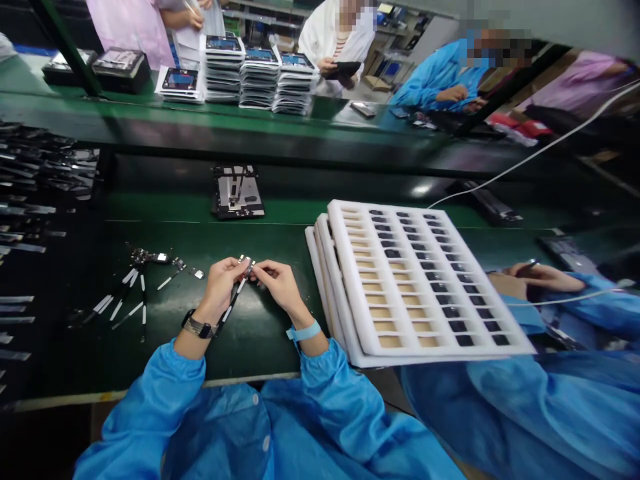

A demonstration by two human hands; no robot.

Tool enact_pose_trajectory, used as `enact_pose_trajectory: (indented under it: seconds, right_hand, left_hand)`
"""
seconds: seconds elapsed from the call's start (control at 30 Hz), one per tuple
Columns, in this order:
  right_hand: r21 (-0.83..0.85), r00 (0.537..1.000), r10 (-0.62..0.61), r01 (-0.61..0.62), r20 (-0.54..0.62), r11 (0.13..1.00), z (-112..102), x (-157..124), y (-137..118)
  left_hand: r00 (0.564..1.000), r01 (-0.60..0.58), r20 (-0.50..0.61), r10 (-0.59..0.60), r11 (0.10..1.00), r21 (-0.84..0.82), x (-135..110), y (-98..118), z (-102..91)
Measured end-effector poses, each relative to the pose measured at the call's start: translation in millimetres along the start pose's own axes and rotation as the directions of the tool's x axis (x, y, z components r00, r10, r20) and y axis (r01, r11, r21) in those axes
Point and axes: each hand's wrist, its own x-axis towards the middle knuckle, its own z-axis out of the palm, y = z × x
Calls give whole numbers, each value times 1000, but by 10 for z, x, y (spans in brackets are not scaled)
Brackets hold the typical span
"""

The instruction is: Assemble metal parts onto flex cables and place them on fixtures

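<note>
Flex cable (245, 267) pinched at its small metal end by my left hand (221, 288) and right hand (280, 285), fingers closed on it from both sides, at 12 o'clock on the green bench mat (250, 353), its white-tabbed tail (231, 308) trailing toward 7 o'clock. More loose cables (133, 293) lie at 9 o'clock, a stacked foam tray (350, 267) at 3 o'clock. Twisting too hard could crease the thin ribbon; a slipped pinch could drop it among its neighbours and tangle them.
</note>
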Motion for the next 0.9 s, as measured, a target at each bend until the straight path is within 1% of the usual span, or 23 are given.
enact_pose_trajectory:
  seconds: [0.07, 0.2, 0.27, 0.37, 0.47, 0.57, 0.73, 0.9]
  right_hand:
    - [12, 1000, 6, -6, 6, 1000, -6, 6, 12]
    - [-49, 999, -41, 40, -20, 998, -13, -1, 18]
    - [-65, 998, -55, 53, -30, 996, -14, -8, 7]
    - [-15, 1000, -19, 19, -14, 1000, -18, -11, -12]
    - [79, 998, 49, -52, 33, 996, -30, -6, -13]
    - [152, 995, 82, -90, 61, 984, -48, -1, 0]
    - [221, 991, 87, -108, 100, 969, -67, 5, 22]
    - [269, 982, 132, -165, 135, 949, -79, 7, 38]
  left_hand:
    - [1000, -15, -5, 15, 1000, 25, -3, 2, 5]
    - [992, -103, -61, 110, 988, 113, -30, -1, 44]
    - [989, -116, -75, 126, 985, 127, -37, -4, 55]
    - [996, -67, -46, 71, 994, 85, -28, 3, 44]
    - [1000, 27, 7, -26, 999, -28, -12, 27, 25]
    - [993, 107, 53, -102, 989, -99, -11, 55, 17]
    - [988, 133, 96, -123, 985, -107, -21, 70, 2]
    - [983, 142, 129, -127, 984, -109, -8, 43, -19]
